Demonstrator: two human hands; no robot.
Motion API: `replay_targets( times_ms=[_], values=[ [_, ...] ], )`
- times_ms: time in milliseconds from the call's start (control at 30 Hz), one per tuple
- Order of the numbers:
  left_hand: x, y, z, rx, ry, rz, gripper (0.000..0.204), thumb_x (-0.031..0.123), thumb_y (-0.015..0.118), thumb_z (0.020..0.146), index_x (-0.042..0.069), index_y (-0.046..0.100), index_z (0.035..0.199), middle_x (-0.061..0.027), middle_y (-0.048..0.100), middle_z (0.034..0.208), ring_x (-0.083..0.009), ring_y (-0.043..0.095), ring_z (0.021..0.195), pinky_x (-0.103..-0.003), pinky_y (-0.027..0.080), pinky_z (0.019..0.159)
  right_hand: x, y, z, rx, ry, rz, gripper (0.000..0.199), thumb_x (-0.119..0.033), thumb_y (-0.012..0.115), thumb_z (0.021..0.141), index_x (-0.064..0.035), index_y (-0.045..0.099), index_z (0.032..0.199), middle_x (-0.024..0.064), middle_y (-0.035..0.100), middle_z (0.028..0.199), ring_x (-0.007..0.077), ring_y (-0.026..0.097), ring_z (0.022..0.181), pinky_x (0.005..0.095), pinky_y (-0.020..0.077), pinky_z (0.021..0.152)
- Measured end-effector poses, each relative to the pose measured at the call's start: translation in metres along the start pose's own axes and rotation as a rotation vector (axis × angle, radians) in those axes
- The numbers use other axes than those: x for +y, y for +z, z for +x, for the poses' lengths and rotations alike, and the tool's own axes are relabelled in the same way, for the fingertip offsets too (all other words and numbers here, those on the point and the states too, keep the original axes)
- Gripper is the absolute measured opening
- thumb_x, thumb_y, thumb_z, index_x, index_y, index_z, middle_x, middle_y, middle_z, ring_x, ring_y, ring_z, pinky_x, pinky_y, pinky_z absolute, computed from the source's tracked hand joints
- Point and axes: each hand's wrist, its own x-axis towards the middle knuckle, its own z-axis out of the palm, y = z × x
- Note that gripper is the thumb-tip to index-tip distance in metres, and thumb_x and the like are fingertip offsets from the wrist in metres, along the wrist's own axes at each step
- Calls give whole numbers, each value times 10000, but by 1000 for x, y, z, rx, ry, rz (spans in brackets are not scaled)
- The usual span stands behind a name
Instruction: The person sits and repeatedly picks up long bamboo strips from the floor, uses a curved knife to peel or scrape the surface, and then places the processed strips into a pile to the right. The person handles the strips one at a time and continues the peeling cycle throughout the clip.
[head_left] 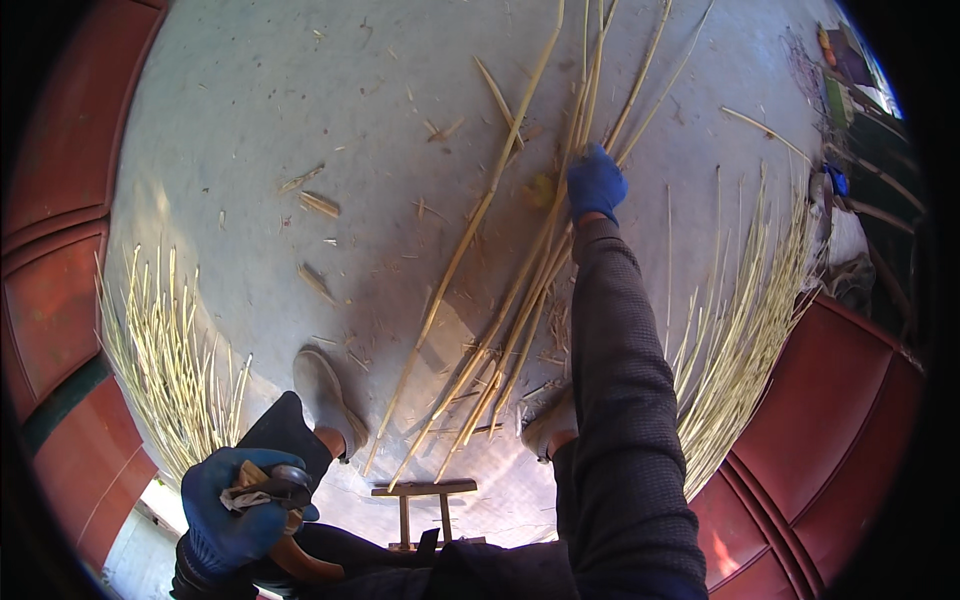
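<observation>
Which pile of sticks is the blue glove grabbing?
The middle bunch of long canes, gripped by the right hand. The fanned piles at left and right lie untouched.

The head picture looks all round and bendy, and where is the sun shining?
In the head view, the fisheye lens bows the red doors and blacks out the corners; sunlight brightens the concrete floor, with shadow under the right hand and its stalks; nothing looks blurred.
</observation>
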Motion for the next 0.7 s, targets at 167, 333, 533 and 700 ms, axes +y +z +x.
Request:
replay_targets(
  times_ms=[167,333,533,700],
  values=[
    [-1,-1,0,22,-10,13,388,108,639,786,-126,661,1095,-195,746,833,-259,771,753,-371,643,716,3,5,1,79,40,115,335,-435,689,873,-125,668,996,163,738,873,379,722,863,518,550,754],
    [-2,0,0,25,-5,-24,381,98,631,782,-125,666,1088,-193,746,823,-250,768,745,-367,642,712,-3,8,-7,117,5,106,348,-446,668,886,-117,663,998,165,738,891,388,719,878,516,550,760],
    [3,1,1,14,-61,-5,373,80,627,772,-129,670,1079,-192,745,850,-248,765,773,-365,636,725,3,1,-8,-25,57,116,322,-403,623,907,-101,689,998,200,733,940,407,708,912,519,549,787],
    [4,7,-9,10,-75,-81,374,67,628,772,-126,671,1089,-196,744,874,-250,761,772,-362,632,739,26,-14,-15,-69,91,28,273,-350,611,918,-96,703,961,206,736,929,399,712,905,510,556,781]
  ],
)
